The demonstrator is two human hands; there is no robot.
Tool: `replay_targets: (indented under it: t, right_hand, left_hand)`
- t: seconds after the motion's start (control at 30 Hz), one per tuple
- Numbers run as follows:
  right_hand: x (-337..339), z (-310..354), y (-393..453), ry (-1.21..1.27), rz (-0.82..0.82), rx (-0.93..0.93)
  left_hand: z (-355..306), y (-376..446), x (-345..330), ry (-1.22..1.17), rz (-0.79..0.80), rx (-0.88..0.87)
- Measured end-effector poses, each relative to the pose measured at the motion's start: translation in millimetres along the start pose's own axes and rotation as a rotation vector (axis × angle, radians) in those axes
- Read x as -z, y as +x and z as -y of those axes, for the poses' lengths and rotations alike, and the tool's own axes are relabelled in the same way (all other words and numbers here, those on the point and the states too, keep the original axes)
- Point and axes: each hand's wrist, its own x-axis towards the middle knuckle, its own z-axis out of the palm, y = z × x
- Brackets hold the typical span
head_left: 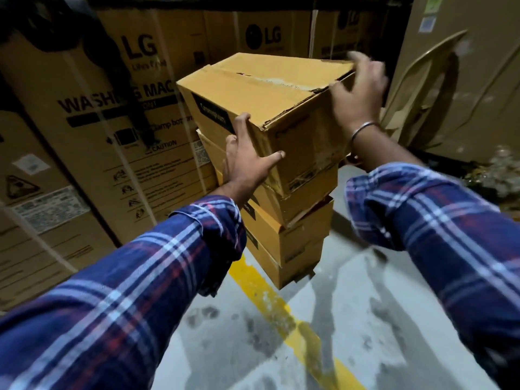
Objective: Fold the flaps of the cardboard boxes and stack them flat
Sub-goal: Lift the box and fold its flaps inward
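Hands on the top cardboard box (261,88) of a leaning stack (284,220), its lid flaps folded shut.

Your left hand (247,156) is braced on the near corner of that box, fingers spread and straight up the label side, thumb stretched across the scuffed end panel. Your right hand (357,88) is up at the far right edge of the lid, blurred, fingers bent loosely over the flap; you cannot tell from here whether it pinches the edge or only touches it. That box is matte tan corrugated board, corners frayed, a torn strip of tape along the centre seam. It sits skewed on the stack of similar boxes, which stands on grey speckled concrete floor (365,319) beside a chipped yellow line (270,302). Tall printed appliance cartons (92,122) wall the left.
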Motion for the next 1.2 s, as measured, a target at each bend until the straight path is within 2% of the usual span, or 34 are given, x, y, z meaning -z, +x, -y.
replay_targets:
  t: [0.03,0.1,0.13,0.2,0.3,0.37,0.47,0.57,0.67,0.77,0.9,1.03,1.2]
  right_hand:
    - [5,-13,14,0.000,0.002,-0.149]
    - [12,-32,30,0.108,0.128,-0.496]
    - [9,-44,38,0.178,0.211,-0.601]
    - [5,-57,42,0.317,0.352,-0.683]
    - [-2,-45,30,0.410,0.422,-0.626]
    - [-7,-41,24,0.447,0.389,-0.605]
    - [-9,-25,19,0.483,0.338,-0.563]
    - [-3,2,19,0.501,0.297,-0.486]
    - [9,33,10,0.557,0.241,-0.465]
    - [13,44,-11,0.618,0.223,-0.509]
    - [21,83,-63,0.724,0.263,-0.544]
    - [10,116,-134,0.823,0.310,-0.589]
    - [-11,175,-243,0.845,0.412,-0.668]
  left_hand:
    - [0,0,-1,-0.021,0.002,0.003]
    - [1,-1,0,-0.075,0.013,0.019]
    - [1,-1,2,-0.108,0.031,0.035]
    - [1,-1,4,-0.219,0.091,0.072]
    - [-3,-2,9,-0.479,0.189,0.136]
    - [-4,-5,9,-0.611,0.206,0.195]
    - [-9,-12,16,-0.733,0.180,0.276]
    - [-15,-17,29,-0.826,0.095,0.283]
    - [-19,-21,53,-0.836,0.057,0.260]
    - [-17,-28,74,-0.752,0.088,0.242]
    - [-2,-57,136,-0.709,0.018,0.189]
    - [23,-108,200,-0.660,-0.101,0.179]
    - [70,-201,284,-0.652,-0.210,0.250]
